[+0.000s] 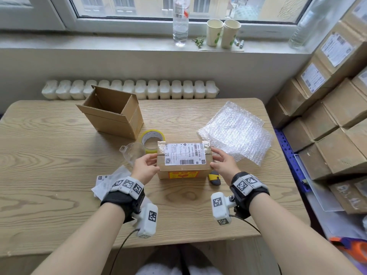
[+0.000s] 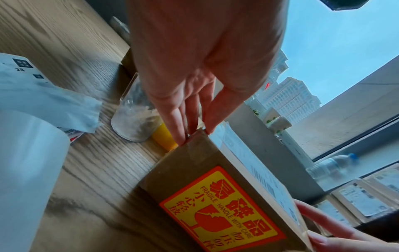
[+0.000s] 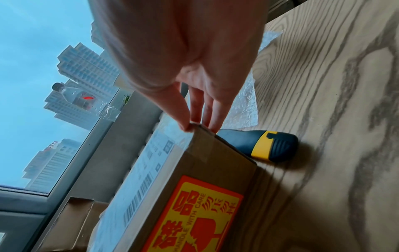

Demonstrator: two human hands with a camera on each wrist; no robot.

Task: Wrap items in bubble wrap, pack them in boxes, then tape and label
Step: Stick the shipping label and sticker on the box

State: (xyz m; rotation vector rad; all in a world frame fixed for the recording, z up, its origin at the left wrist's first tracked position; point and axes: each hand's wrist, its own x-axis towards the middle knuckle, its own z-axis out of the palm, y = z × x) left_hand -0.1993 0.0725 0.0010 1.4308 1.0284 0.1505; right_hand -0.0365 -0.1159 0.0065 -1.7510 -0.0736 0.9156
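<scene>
A sealed brown cardboard box (image 1: 183, 171) (image 2: 194, 170) (image 3: 215, 170) sits on the wooden table (image 1: 49, 155) in front of me. A white shipping label (image 1: 184, 153) covers its taped top, and a yellow-and-red fragile sticker (image 1: 182, 175) (image 2: 222, 209) (image 3: 194, 213) is on its near face. My left hand (image 1: 154, 159) (image 2: 194, 136) touches the box's left end with straight fingers, thumb at the top edge. My right hand (image 1: 214, 157) (image 3: 199, 127) touches the right end the same way.
An open, empty cardboard box (image 1: 113, 114) stands at the back left. A yellow tape roll (image 1: 152, 139) and a clear cup (image 1: 133, 151) lie left of the sealed box; bubble wrap (image 1: 236, 132) and a utility knife (image 1: 214, 178) right. Label backing papers (image 1: 107, 181) are near-left. Labelled boxes (image 1: 337, 116) are stacked at the right.
</scene>
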